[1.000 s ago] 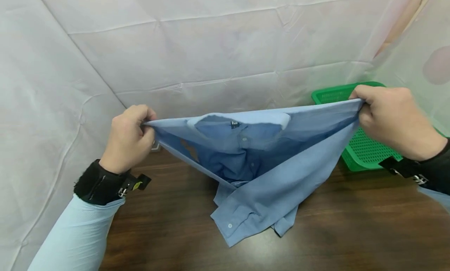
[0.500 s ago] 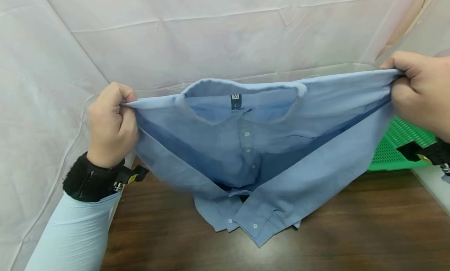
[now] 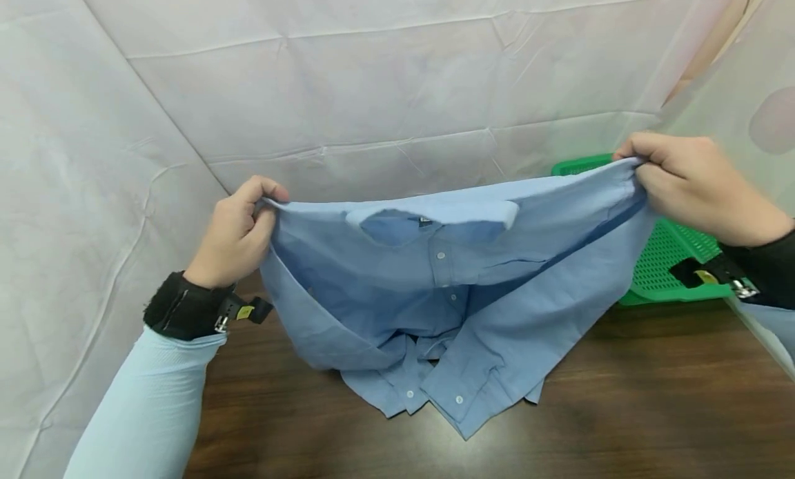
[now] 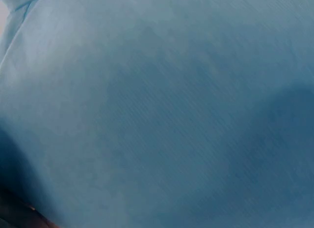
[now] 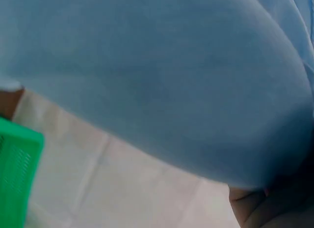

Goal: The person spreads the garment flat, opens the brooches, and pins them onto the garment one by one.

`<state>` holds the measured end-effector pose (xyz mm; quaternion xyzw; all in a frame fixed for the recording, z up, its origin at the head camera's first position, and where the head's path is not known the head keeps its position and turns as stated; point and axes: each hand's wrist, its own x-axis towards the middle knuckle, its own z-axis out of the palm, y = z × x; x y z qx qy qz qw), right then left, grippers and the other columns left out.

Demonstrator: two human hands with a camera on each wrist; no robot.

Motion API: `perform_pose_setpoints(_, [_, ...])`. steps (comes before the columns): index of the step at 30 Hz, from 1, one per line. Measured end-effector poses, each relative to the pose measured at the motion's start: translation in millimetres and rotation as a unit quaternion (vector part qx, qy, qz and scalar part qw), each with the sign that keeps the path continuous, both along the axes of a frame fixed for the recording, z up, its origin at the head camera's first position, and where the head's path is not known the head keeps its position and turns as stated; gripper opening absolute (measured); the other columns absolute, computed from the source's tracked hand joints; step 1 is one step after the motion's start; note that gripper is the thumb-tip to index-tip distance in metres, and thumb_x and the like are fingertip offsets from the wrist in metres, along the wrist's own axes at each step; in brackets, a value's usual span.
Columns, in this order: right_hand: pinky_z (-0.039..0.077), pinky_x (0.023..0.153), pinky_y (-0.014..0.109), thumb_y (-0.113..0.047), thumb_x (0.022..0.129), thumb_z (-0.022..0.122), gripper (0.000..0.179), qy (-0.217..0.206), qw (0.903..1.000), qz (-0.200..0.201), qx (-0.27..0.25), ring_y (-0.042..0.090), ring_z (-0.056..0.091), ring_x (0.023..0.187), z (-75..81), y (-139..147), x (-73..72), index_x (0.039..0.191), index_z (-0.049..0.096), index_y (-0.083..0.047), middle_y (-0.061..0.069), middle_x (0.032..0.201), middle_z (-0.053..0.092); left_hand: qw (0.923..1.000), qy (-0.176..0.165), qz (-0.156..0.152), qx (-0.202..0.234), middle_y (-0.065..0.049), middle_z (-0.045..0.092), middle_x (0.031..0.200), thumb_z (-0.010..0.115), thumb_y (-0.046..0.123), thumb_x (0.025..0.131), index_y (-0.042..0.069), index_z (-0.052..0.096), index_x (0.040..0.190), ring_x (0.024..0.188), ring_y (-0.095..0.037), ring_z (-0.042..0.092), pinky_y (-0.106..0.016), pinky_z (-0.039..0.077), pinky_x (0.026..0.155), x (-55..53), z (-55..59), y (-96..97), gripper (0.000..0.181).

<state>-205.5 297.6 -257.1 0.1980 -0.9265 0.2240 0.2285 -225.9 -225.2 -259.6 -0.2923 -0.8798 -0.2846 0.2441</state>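
Observation:
A blue button-up shirt hangs spread between both hands in the head view, its collar at the middle of the top edge. My left hand pinches one shoulder between thumb and curled fingers. At the other shoulder, my right hand grips the cloth the same way, a little higher. Both sleeves droop inward, and their buttoned cuffs hang close together above the table. Blue cloth fills nearly all of the left wrist view. In the right wrist view the shirt covers the upper part, with part of the right hand at the lower corner.
A green perforated basket stands at the right, partly behind the shirt and right hand. Beneath the shirt lies a dark brown wooden table. White sheeting hangs behind and at the left, with a thin cord along it.
The hands first spread apart and rose, stretching the shirt wide. Since then both have come back lower and closer together, and the shirt's top edge has dropped. Both still grip the shoulders.

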Motion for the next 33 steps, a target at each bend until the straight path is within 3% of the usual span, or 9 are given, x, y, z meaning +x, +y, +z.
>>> perform_pose_setpoints(5, [0.029,0.057,0.025,-0.002,0.096,0.033,0.032,-0.073,0.9936,0.035,-0.079,0.011,0.043,0.068,-15.8,0,-24.8,0.097,0.064,-0.011,0.004,0.077,0.051,0.9979,-0.060,0.021,0.007,-0.001,0.028,0.052,0.038,0.006,0.100,0.008,0.060,0.112,0.037,-0.010,0.023,-0.026,0.025,0.038,-21.3,-9.0,0.9,0.025])
perform_pose_setpoints(8, [0.029,0.060,0.027,-0.013,0.101,0.040,0.024,-0.110,0.9876,0.040,-0.105,0.013,0.044,0.068,-23.8,-1,-40.7,0.097,0.064,-0.011,0.004,0.077,0.051,0.9959,-0.084,0.034,0.011,-0.004,0.029,0.055,0.038,0.013,0.103,0.007,0.061,0.114,0.040,-0.012,0.026,-0.027,0.027,0.041,-35.2,-14.3,3.2,0.026])
perform_pose_setpoints(11, [0.028,0.057,0.029,-0.027,0.101,0.049,0.026,-0.115,0.9897,0.024,-0.082,0.015,0.042,0.061,-32.5,-3,-56.0,0.086,0.059,-0.009,0.004,0.067,0.043,0.9936,-0.103,0.045,0.015,-0.008,0.043,0.065,0.039,0.014,0.104,0.004,0.061,0.115,0.049,-0.016,0.035,-0.028,0.030,0.049,-50.7,-20.6,6.6,0.027])
perform_pose_setpoints(14, [0.026,0.054,0.030,-0.035,0.100,0.050,0.037,-0.102,0.9934,0.007,-0.052,0.017,0.037,0.055,-42.6,-2,-71.1,0.075,0.049,-0.008,0.005,0.060,0.031,0.9898,-0.127,0.062,0.017,-0.013,0.057,0.086,0.040,0.014,0.103,0.003,0.060,0.117,0.064,-0.020,0.044,-0.031,0.032,0.058,-65.7,-26.1,12.8,0.027])
perform_pose_setpoints(17, [0.027,0.054,0.031,-0.038,0.101,0.047,0.042,-0.101,0.9943,-0.010,-0.034,0.020,0.037,0.055,-53.1,0,-86.4,0.073,0.045,-0.007,0.006,0.061,0.031,0.9850,-0.147,0.089,0.016,-0.013,0.060,0.096,0.041,0.016,0.103,0.004,0.060,0.118,0.072,-0.022,0.047,-0.034,0.033,0.063,-83.0,-32.3,19.9,0.028])
perform_pose_setpoints(21, [0.032,0.059,0.037,-0.039,0.103,0.042,0.041,-0.113,0.9932,-0.030,-0.002,0.025,0.045,0.061,-68.4,4,-105.6,0.079,0.052,-0.007,0.013,0.067,0.046,0.9799,-0.160,0.119,0.006,-0.013,0.056,0.087,0.042,0.023,0.103,0.004,0.060,0.119,0.072,-0.024,0.047,-0.035,0.037,0.065,-106.5,-41.2,27.7,0.031])
perform_pose_setpoints(24, [0.041,0.067,0.047,-0.036,0.104,0.039,0.040,-0.131,0.9901,-0.035,0.034,0.036,0.057,0.077,-79.6,3,-115.5,0.094,0.062,-0.004,0.022,0.088,0.062,0.9766,-0.168,0.134,-0.007,-0.012,0.057,0.086,0.041,0.027,0.103,0.003,0.060,0.117,0.074,-0.025,0.050,-0.036,0.040,0.067,-119.4,-47.6,31.3,0.033])
perform_pose_setpoints(28, [0.043,0.081,0.057,-0.034,0.105,0.038,0.043,-0.161,0.9835,-0.041,0.072,0.045,0.058,0.099,-89.9,0,-123.1,0.116,0.063,-0.001,0.027,0.113,0.062,0.9736,-0.179,0.141,-0.018,-0.013,0.059,0.088,0.042,0.024,0.103,0.001,0.061,0.114,0.077,-0.026,0.053,-0.038,0.042,0.069,-130.7,-58.3,34.8,0.032])
perform_pose_setpoints(33, [0.044,0.074,0.055,-0.034,0.104,0.039,0.040,-0.155,0.9805,-0.069,0.099,0.045,0.060,0.091,-95.4,-7,-131.8,0.111,0.064,-0.003,0.027,0.106,0.064,0.9703,-0.184,0.156,-0.013,-0.013,0.054,0.082,0.045,0.021,0.102,0.000,0.061,0.110,0.075,-0.027,0.050,-0.038,0.041,0.067,-142.5,-72.4,35.6,0.028])
